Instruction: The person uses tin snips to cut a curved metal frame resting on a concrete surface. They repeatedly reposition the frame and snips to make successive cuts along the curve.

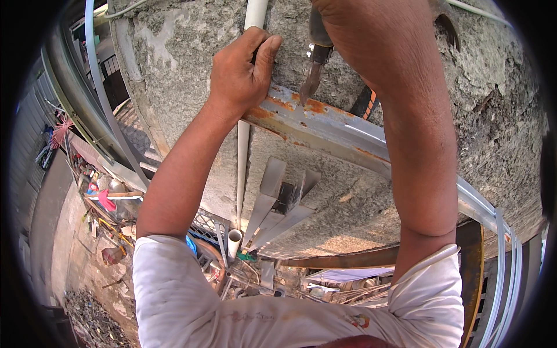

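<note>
My left hand is closed in a fist beside the left end of a rusty, pale metal channel. A thin white pipe runs behind this hand and comes out below the wrist. What its fingers hold is hidden. At the top edge my right hand, partly cut off, grips a dark-handled tool. The tool's rusty metal head points down to the channel's upper edge, at a rust patch. Its exact kind cannot be told. An orange-and-black object shows partly beside my right forearm.
A rough concrete wall stands behind the channel. Below are metal bars in a bracket and an open white pipe end. Light bent strips hang at right, another strip at left. Scrap litters the ground far below.
</note>
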Motion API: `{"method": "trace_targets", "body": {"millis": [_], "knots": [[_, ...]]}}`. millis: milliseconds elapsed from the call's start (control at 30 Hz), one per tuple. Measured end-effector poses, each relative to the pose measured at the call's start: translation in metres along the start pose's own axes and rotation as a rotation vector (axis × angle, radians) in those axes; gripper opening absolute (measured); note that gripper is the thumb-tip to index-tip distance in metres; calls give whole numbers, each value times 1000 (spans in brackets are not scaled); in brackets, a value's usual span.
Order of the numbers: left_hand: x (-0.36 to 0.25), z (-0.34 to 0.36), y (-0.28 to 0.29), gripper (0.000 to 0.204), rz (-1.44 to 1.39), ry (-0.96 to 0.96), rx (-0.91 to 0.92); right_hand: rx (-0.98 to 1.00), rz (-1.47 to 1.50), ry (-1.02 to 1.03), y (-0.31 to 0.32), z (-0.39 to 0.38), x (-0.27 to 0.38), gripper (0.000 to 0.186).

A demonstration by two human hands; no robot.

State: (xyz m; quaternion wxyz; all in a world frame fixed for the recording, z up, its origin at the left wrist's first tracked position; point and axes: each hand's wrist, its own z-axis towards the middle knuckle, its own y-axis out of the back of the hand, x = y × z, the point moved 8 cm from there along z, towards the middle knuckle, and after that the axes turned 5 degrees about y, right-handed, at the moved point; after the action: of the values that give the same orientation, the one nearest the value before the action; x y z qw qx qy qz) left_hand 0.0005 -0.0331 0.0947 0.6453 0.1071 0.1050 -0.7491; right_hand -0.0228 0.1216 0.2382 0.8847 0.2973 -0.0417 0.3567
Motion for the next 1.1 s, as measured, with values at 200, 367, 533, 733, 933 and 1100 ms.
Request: {"method": "trace_targets", "body": {"millis": [200,367,533,733,933,1100], "knots": [[0,-2,1,26,-1,-31,-12,164,-712,365,-16,7,-11,45],[-2,2,4,23,20,42,28,-59,-228,-104,-1,5,-31,57],[-3,1,-1,20,-2,60,40,-97,-151,91,-3,-18,-25,64],[-3,2,-3,23,9,113,47,-204,39,132,20,-34,-27,62],[3,0,2,26,36,111,38,-188,-26,170,13,-20,-31,67],[5,-2,-2,27,40,112,46,-272,-282,293,15,-19,-20,42]]}}
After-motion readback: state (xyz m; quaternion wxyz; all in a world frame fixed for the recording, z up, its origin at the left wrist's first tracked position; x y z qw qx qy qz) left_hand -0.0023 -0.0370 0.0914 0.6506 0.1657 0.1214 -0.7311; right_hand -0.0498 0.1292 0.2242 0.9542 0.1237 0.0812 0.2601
